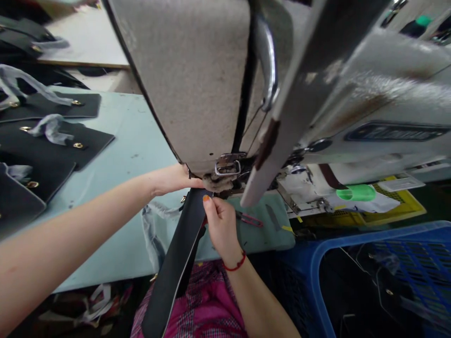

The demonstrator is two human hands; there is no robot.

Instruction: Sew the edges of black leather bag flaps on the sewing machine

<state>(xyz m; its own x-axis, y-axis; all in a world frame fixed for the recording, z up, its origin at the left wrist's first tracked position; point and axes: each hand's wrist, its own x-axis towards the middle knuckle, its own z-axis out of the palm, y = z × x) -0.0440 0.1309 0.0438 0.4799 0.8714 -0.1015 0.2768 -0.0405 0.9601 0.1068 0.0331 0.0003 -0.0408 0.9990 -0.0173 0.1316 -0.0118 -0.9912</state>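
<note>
A black leather-like panel with a pale edge [176, 263] hangs from the sewing machine [190, 80] down over my lap. My right hand [222, 223] is closed on the panel's right edge, thumb on top, just below the needle area. My left hand [181, 178] reaches behind the machine head; one stretched finger lies at the panel's upper end, and the other fingers are hidden. A strap wrapped in clear plastic [151, 234] lies left of the panel, near a gold-coloured fitting [183, 199]. Pink-handled thread snips [251, 219] lie right of my right hand.
Several black panels [88, 141] with gold fittings and wrapped handles lie on the pale green table [123, 126] at left. A blue plastic basket [317, 263] at lower right holds black pieces. A yellow crate [412, 202] and a green roll [355, 193] sit behind it.
</note>
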